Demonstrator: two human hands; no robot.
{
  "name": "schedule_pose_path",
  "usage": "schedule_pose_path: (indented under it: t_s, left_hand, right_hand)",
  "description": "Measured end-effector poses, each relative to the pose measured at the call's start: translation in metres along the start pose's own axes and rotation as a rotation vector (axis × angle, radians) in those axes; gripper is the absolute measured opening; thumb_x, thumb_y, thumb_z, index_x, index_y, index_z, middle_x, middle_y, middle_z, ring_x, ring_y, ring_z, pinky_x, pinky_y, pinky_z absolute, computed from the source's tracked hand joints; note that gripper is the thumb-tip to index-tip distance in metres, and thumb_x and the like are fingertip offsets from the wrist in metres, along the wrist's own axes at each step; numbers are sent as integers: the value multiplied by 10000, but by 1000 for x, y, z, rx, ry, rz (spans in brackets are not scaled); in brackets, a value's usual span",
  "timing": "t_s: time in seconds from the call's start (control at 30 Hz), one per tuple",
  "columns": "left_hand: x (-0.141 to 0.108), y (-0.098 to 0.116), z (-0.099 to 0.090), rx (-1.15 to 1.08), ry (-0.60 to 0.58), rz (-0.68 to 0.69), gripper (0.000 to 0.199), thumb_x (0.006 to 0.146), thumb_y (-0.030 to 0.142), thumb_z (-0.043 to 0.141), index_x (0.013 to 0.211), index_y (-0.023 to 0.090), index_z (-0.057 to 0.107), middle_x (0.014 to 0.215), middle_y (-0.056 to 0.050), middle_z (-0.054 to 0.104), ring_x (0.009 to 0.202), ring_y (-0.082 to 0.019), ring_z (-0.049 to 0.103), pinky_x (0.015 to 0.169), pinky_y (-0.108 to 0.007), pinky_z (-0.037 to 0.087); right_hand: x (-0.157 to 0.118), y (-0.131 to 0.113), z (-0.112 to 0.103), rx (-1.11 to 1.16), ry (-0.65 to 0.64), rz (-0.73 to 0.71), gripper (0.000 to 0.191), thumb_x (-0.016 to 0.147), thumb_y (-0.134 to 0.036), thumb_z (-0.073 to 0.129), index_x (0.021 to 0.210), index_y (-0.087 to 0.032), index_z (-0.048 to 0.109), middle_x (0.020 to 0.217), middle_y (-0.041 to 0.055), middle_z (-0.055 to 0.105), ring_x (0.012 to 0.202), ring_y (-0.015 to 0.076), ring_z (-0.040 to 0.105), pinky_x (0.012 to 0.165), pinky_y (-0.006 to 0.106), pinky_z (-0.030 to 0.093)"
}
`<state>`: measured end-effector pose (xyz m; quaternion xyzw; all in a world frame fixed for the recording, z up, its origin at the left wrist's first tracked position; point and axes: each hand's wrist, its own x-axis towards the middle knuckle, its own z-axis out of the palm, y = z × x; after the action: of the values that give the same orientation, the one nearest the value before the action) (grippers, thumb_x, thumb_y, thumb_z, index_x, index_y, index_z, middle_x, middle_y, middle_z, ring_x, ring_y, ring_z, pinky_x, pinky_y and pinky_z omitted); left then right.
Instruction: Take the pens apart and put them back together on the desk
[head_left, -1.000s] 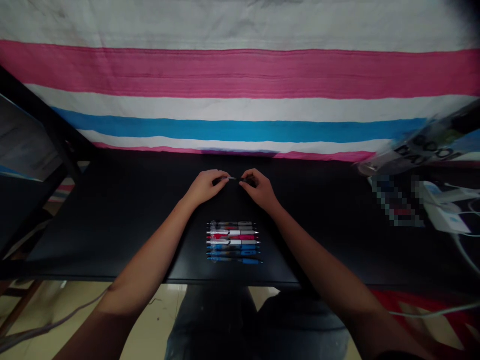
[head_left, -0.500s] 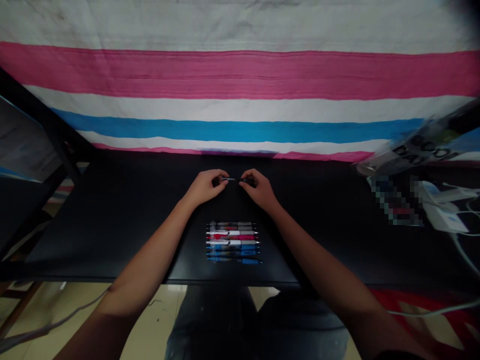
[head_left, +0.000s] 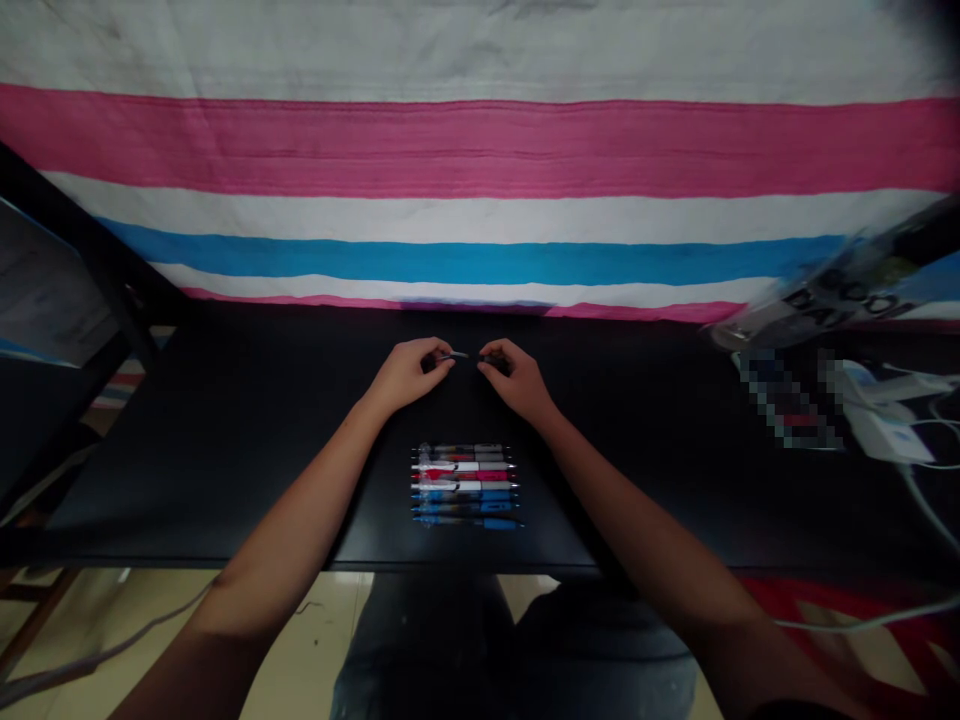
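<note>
Slim pale pen piece [head_left: 460, 356] in the left hand [head_left: 412, 372], near a dark piece [head_left: 491, 359] in the right hand [head_left: 519, 379], a small gap between the 2.
From where I'm standing, each hand grasps its piece between thumb and fingers above the far half of the black table [head_left: 225, 420]; the fingers hide much of both, and I can't tell if the hands rest on the surface. Nearer the person, between the forearms, pens [head_left: 465, 486] lie side by side, 2 of them mostly white. A striped cloth [head_left: 480, 150] hangs behind.
</note>
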<state>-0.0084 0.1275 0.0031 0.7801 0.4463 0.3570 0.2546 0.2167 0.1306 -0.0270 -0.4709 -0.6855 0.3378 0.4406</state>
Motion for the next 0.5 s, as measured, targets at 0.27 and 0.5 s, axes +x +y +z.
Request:
schedule_pose_path:
  t_s: [0.27,0.5]
  left_hand:
    - [0,-1,0,23,26,2,130,903,255,646,993,179,700,846,-22,723,720,-149,658,666,-255,485]
    - [0,-2,0,42,40,3,142,912,275,630,988,181,705,838,-22,724,695,-146,645,651,-259,478]
  right_hand:
    - [0,0,0,-13,-1,0,145,835,-292,643,952,-214,679,922,43,713,854,221,660,826,366,499]
    - [0,-3,-1,-26,-2,14,179,840,-325,639,948,-204,714,956,66,743,889,239,678,852,390,520]
